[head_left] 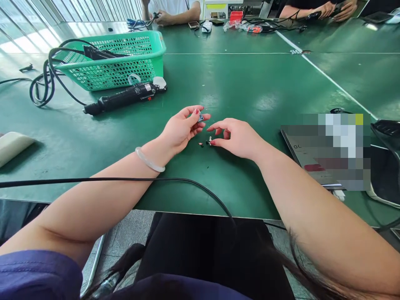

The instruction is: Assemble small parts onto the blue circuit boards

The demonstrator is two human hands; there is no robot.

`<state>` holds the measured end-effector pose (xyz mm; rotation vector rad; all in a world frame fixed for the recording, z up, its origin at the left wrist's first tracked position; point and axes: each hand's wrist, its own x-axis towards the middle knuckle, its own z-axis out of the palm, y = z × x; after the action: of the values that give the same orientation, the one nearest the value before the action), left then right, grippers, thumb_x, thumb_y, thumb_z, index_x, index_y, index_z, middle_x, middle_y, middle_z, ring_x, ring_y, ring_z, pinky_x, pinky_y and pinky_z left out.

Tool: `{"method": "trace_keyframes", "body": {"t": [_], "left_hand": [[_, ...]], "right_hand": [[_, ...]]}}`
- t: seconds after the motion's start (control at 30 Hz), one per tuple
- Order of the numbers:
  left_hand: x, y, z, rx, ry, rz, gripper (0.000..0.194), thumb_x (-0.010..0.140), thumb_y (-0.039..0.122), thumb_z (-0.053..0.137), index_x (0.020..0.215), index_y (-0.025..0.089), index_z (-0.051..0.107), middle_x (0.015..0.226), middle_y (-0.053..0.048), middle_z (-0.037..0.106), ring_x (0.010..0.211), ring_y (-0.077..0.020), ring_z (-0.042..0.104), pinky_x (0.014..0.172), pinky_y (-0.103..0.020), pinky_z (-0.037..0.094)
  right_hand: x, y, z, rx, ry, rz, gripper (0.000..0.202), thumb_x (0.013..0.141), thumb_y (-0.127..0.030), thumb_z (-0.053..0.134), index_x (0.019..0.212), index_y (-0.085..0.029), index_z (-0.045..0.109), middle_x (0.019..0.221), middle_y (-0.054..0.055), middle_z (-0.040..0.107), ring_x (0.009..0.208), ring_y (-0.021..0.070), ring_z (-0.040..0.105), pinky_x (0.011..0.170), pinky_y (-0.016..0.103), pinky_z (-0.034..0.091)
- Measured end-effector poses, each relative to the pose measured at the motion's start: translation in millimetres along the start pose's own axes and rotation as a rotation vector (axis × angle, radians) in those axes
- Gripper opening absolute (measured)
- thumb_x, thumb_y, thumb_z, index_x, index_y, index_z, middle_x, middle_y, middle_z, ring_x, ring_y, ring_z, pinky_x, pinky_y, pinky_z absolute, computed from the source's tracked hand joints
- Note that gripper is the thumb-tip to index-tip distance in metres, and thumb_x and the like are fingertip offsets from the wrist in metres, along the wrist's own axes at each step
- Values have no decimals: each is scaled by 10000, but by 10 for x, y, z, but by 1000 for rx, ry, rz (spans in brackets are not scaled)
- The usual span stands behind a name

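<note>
Pinched between the thumb and fingers of my left hand (185, 127) is a small blue-and-white piece (201, 117), held just above the green table. My right hand (236, 138) is beside it on the right, fingers curved and apart, with the thumb tip close to a few tiny parts (210, 140) on the table. Another tiny dark and reddish part (201, 144) lies just left of those. Whether my right fingertips touch the parts, I cannot tell.
A green basket (115, 62) with black cables and a black electric screwdriver (125, 98) are at the upper left. A black cable (125, 179) crosses over my left forearm. A dark flat folder (312, 162) lies right. Two people's hands are across the green table (218, 91).
</note>
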<state>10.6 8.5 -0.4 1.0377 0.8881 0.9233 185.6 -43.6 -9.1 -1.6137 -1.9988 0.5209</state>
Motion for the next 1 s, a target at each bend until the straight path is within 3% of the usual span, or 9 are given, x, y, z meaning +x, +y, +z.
{"method": "trace_keyframes", "body": {"t": [0.2, 0.3, 0.5, 0.63, 0.83, 1.0], "left_hand": [[-12, -35, 44, 74, -19, -9, 69, 937, 191, 559, 961, 154, 612, 892, -35, 701, 648, -51, 576, 678, -214, 464], [-10, -31, 25, 82, -24, -5, 94, 941, 176, 534, 965, 149, 621, 931, -45, 701, 678, -57, 587, 680, -217, 460], [-5, -9, 8, 87, -44, -23, 177, 864, 84, 557, 1004, 129, 656, 1013, -70, 673, 732, -82, 607, 728, -258, 467], [-10, 6, 19, 91, -40, -39, 229, 840, 25, 526, 1010, 113, 652, 982, -59, 657, 716, -82, 613, 728, -261, 467], [-16, 14, 17, 95, -71, -48, 227, 851, 16, 521, 1019, 107, 645, 938, -43, 648, 699, -70, 612, 724, -243, 478], [-4, 0, 5, 80, -76, -49, 229, 851, 1, 511, 1011, 101, 640, 923, -44, 644, 690, -72, 623, 726, -247, 491]], "right_hand": [[38, -103, 112, -130, -18, -90, 82, 805, -223, 680, 838, -210, 754, 896, 38, 635, 794, 164, 555, 713, 312, 414], [49, -109, 106, -139, -12, -62, 126, 833, -193, 618, 765, -199, 724, 818, 27, 641, 752, 159, 558, 700, 316, 410], [47, -51, 66, -65, 31, 8, 155, 822, -141, 571, 795, -197, 713, 852, 19, 698, 760, 153, 590, 710, 308, 430], [47, -41, 47, -79, -21, 46, 173, 837, -176, 574, 878, -205, 740, 875, 26, 704, 758, 154, 593, 710, 312, 435], [37, -64, 4, -127, -93, 63, 142, 836, -203, 605, 830, -205, 746, 762, 19, 661, 712, 148, 570, 678, 298, 425], [42, -43, -1, -85, 1, 47, 240, 843, -106, 539, 845, -195, 762, 893, 47, 691, 826, 164, 601, 765, 315, 449]]}}
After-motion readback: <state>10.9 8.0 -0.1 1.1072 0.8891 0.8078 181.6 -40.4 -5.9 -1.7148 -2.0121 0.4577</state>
